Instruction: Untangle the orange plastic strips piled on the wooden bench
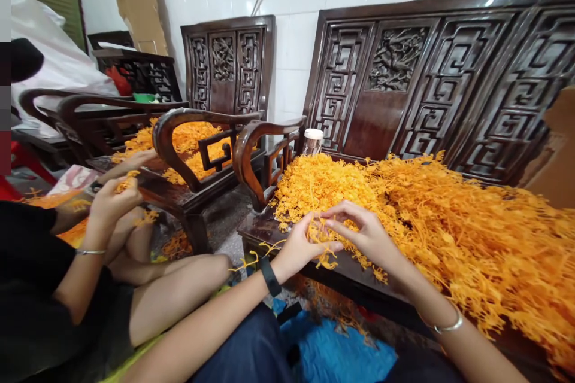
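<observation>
My left hand (297, 249), with a dark band at the wrist, is closed around an orange artificial-flower sprig (320, 228). Thin orange stems trail out behind it toward the wrist. My right hand (366, 234), with a silver bangle lower on the arm, meets it from the other side, thumb and forefinger pinched at the same sprig. The fingers partly cover the sprig, so its exact shape is hard to make out. Just beyond both hands lies a big heap of similar orange sprigs (453, 221), spread over the seat of a dark wooden bench (251, 228).
A lidded cup (313, 141) stands behind the heap by the armrest (251, 155). To the left, a seated person (112, 203) handles orange pieces beside a wooden chair (193, 203) holding another orange pile (188, 137). Blue plastic (332, 344) lies on the floor below me.
</observation>
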Tool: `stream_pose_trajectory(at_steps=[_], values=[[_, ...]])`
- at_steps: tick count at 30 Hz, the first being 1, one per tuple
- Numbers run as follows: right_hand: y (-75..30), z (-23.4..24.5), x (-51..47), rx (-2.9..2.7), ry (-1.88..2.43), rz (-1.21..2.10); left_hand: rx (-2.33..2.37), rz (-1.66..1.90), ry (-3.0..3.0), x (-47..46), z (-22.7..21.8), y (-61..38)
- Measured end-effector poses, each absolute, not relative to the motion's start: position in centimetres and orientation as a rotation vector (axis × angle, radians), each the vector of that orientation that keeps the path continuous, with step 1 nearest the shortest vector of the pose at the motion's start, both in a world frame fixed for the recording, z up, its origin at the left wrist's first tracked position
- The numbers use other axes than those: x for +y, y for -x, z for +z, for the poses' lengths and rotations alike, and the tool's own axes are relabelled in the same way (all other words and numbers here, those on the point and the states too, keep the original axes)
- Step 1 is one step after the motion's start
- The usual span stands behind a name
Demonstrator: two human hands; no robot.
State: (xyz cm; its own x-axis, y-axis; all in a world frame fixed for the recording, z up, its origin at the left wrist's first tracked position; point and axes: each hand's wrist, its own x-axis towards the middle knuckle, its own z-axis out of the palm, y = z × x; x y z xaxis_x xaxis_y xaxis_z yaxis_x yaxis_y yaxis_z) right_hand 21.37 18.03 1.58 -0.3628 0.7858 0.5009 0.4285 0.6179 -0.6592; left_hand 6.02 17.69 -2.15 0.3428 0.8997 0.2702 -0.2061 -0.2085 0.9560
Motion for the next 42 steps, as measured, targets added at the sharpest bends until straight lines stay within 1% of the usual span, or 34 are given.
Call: stream_pose_trajectory(at_steps=[3,6,10,13,15,17,20,23,27,30,35,42], values=[[-22.0,1.3,18.2,-1.958,0.96,0.353,0.706,1.085,-1.327,17.5,-1.8,-6.1],[-21.9,1.5,17.6,-1.931,0.953,0.13,0.705,1.098,-1.339,17.8,-2.1,-6.1],[-20.8,1.6,16.5,-2.051,1.017,0.171,0.736,1.162,-1.55,18.0,-2.8,-6.0],[-20.4,1.1,16.6,-2.109,1.109,0.132,0.834,1.138,-1.692,17.9,-3.0,-6.0],[-20.5,0.8,17.0,-2.125,1.118,0.219,0.932,1.112,-1.757,17.8,-3.0,-6.1],[-20.7,0.7,17.3,-2.091,1.096,0.397,0.979,1.093,-1.766,17.8,-3.0,-6.1],[-21.1,0.9,17.3,-1.911,1.054,0.63,0.929,1.084,-1.663,17.9,-2.7,-6.2],[-21.2,1.0,17.2,-1.668,1.018,0.76,0.857,1.055,-1.61,17.9,-2.4,-6.2],[-21.0,0.7,17.3,-1.475,1.003,0.773,0.817,0.986,-1.651,17.6,-2.1,-6.4],[-20.5,0.4,17.8,-1.39,0.984,0.731,0.781,1.014,-1.615,17.5,-2.0,-6.6],[-19.5,-0.2,19.0,-1.231,0.949,0.759,0.875,1.055,-1.531,17.6,-1.9,-7.0],[-18.2,-0.2,19.8,-1.128,0.9,0.705,0.912,1.05,-1.457,18.1,-1.3,-7.3]])
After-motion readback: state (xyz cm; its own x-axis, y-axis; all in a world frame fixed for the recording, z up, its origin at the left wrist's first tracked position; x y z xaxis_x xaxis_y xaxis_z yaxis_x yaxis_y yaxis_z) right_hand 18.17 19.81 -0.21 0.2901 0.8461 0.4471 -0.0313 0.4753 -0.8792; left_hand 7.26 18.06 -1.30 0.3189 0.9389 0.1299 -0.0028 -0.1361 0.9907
